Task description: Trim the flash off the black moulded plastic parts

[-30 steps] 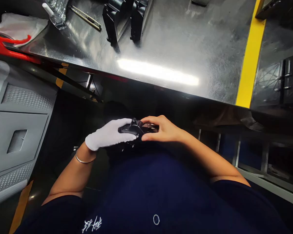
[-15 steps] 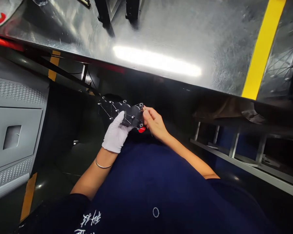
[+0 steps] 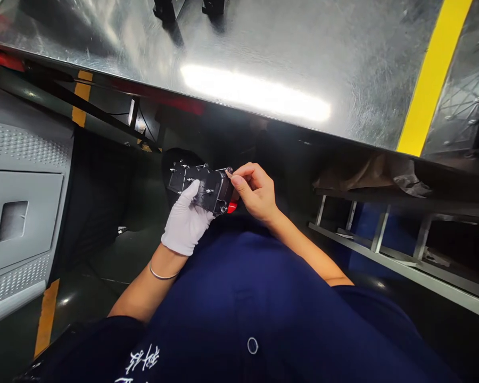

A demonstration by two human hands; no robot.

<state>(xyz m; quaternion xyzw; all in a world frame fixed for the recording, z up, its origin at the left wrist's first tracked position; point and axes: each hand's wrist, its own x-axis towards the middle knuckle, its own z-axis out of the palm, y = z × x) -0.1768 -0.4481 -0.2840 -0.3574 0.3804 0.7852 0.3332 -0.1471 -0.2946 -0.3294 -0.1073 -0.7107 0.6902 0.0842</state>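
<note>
My left hand [image 3: 187, 223], in a white glove, grips a black plastic housing [image 3: 205, 189] in front of my body, with the thumb lying on its upper face. Metal studs and bushings stick out of the housing along its edges. At the part's right end, my bare right hand [image 3: 257, 192] has thumb and forefinger pinched together by the upper corner. Whatever sits between those fingertips is too small to make out. A red piece [image 3: 232, 207] shows at the lower right corner of the housing, just below my right fingers.
A shiny metal table [image 3: 263, 64] with a yellow stripe [image 3: 435, 74] runs across the top, its near edge beyond my hands. To the left stands a grey cabinet [image 3: 24, 186]. A metal rack [image 3: 383, 255] is low at the right.
The housing has turned slightly in my left hand and its right end sits a little lower. My right hand has shifted a bit, with its fingers more arched at the upper corner.
</note>
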